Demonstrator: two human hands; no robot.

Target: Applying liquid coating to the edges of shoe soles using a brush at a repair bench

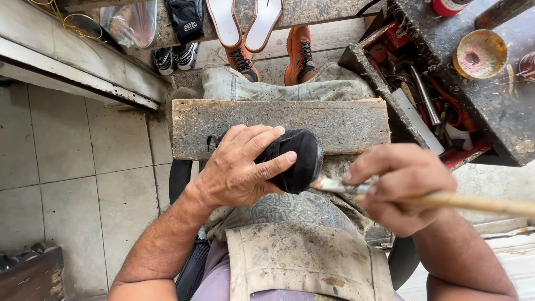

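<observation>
My left hand (239, 167) grips a black shoe (301, 159) from above, pressing it against the front edge of a worn wooden board (334, 122) that lies across my lap. My right hand (398, 187) holds a wooden-handled brush (468, 202) with its bristle tip touching the shoe's edge on the right side. A stained apron (304, 262) covers my lap below both hands.
An open toolbox (423, 106) with metal tools sits at the right, beside a dirty workbench with a round yellowish tin (479, 54). Orange shoes (301, 50), white insoles (225, 22) and black sneakers (173, 56) lie ahead. Tiled floor is at the left.
</observation>
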